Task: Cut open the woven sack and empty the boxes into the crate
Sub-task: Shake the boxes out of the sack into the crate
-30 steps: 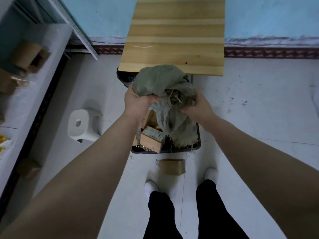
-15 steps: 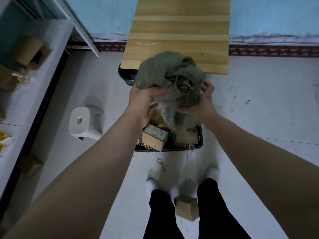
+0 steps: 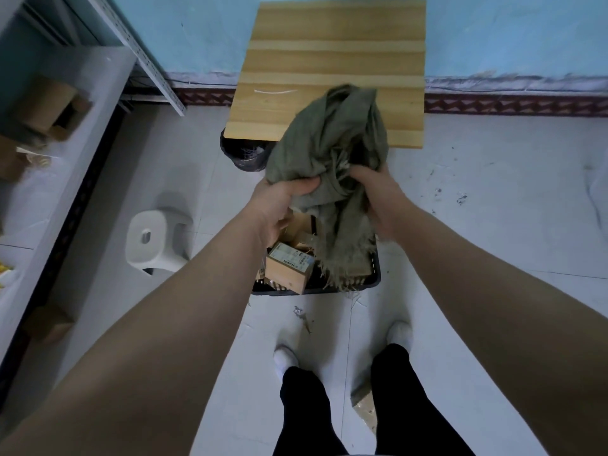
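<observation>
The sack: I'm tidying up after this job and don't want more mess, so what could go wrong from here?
Both hands, left hand and right hand, bunch the sack above the crate, so a leftover box could drop outside it. One box already lies on the floor by the right leg, a likely trip hazard. The sack's frayed edge may shed more threads onto the floor.

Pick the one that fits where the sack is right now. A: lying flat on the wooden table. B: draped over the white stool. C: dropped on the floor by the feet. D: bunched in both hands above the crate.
D: the left hand and right hand both grip the bunched sack, and its frayed end hangs over the boxes in the crate.
</observation>
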